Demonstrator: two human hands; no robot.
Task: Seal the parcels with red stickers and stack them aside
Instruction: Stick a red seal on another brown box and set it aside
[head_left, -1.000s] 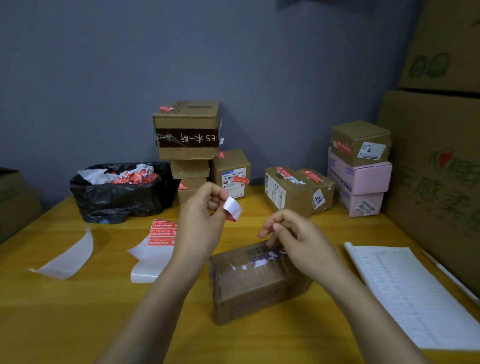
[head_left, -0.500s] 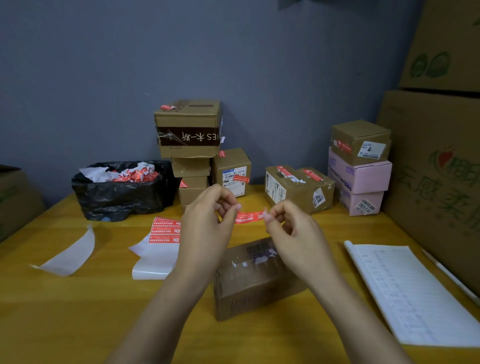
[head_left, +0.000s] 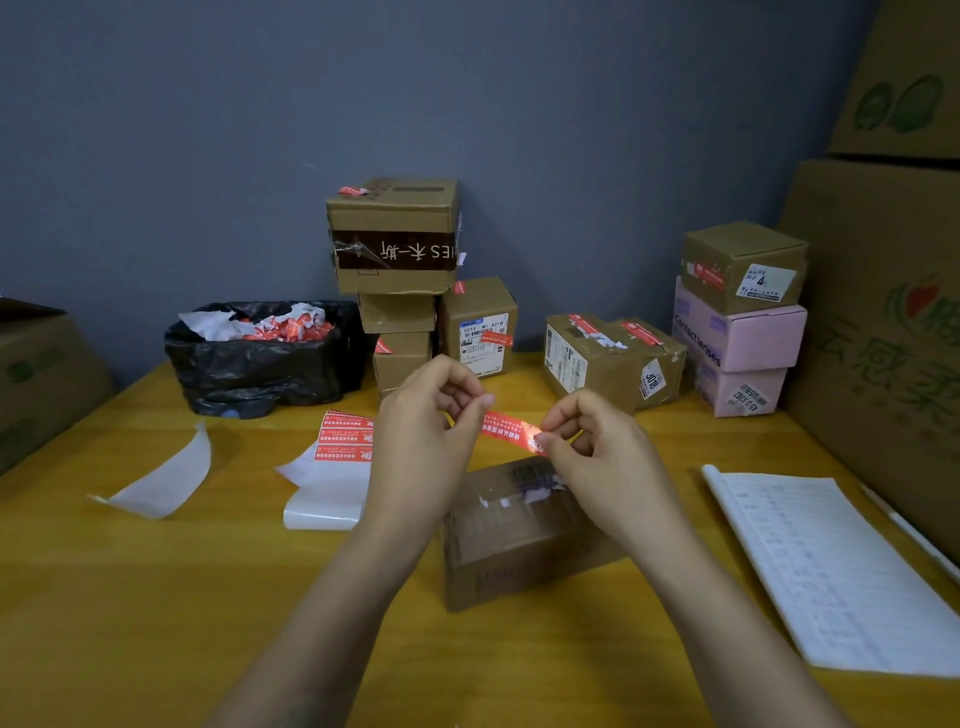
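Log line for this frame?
left hand: pinches red sticker | right hand: pinches same sticker | parcel: on table, unstickered

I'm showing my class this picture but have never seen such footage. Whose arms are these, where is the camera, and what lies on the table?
No machine here: a person works bare-handed, wearing the camera on their head, so the arms reaching in are their own. The left hand and right hand each pinch one end of a red sticker, held above a brown parcel on the yellow table. Left of it lies a sticker sheet, with a black bag of scraps behind. Stickered parcels stand stacked at the back; a lined page lies right.
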